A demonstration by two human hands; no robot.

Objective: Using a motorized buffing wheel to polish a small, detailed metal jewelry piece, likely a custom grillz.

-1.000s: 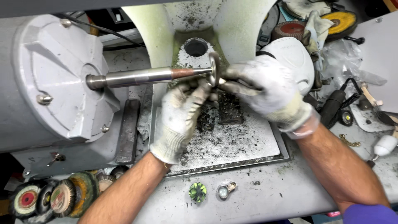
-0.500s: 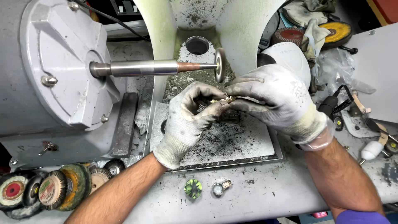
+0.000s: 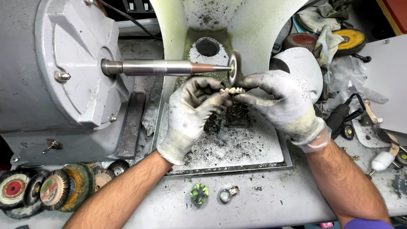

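Both of my hands wear dirty white knit gloves. My left hand and my right hand together pinch a small dental piece with a row of pale teeth, held just below the small polishing wheel. That wheel sits on the tip of a long steel spindle coming out of the grey motor housing at the left. Under my hands lies a perforated metal tray strewn with dark polishing debris.
A pale dust hood arches behind the wheel. Several round brush and buff wheels lie at the lower left, more wheels and rags at the upper right. A green ribbed piece and a small metal part sit on the bench front.
My hands have drawn the dental piece down off the wheel and now hold it just under it, teeth turned upward. The view has shifted slightly.
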